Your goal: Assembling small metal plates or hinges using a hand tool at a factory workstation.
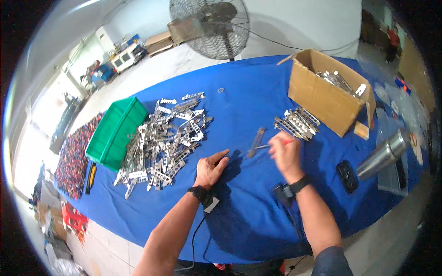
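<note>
My right hand [285, 154] is closed around a screwdriver-like tool [262, 147] with a thin metal shaft and a bit of red at its handle. The shaft points left, its tip close to a narrow brownish strip [256, 142] on the blue cloth. Nearer the middle, my left hand [212, 169] rests at the cloth with thumb and forefinger apart, holding nothing that I can see. To its left spreads a big loose pile of slotted metal brackets [161, 138]. Beyond my right hand, more metal brackets [298, 124] lie side by side in a neat group.
A cardboard box [322, 94] with metal pieces stands far right. A green bin [119, 131] tilts beside the pile, near a yellow-black cutter [91, 177]. At right are a steel bottle [384, 154] and a black device [346, 176]. Cables hang from both wrists. A fan [209, 25] stands behind.
</note>
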Motion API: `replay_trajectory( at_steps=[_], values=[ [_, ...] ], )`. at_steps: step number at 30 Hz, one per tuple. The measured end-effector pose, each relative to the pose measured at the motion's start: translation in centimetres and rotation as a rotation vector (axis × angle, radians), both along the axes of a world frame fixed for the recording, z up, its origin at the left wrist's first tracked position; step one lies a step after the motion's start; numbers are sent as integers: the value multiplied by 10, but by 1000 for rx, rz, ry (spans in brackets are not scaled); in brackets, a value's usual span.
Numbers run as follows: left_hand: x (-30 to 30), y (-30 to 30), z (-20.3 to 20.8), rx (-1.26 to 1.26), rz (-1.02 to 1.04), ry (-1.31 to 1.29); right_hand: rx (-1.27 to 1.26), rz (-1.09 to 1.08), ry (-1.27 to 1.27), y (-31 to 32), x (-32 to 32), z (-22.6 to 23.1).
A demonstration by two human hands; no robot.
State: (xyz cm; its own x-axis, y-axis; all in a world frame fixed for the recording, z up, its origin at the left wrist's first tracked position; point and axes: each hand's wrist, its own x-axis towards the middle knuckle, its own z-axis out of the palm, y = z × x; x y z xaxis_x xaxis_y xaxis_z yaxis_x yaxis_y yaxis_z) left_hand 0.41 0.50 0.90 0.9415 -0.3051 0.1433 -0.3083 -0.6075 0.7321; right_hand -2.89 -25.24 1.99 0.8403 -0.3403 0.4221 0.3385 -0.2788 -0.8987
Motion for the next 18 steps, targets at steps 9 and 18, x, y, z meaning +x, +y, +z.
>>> replay_trajectory(
  at_steps=[9,18],
  values=[
    [4,3,-12,39,38,-77,287,26,113,-19,0,37],
    [2,-6,-4,71,29,-59,86,-155,117,-63,11,4]
  ],
)
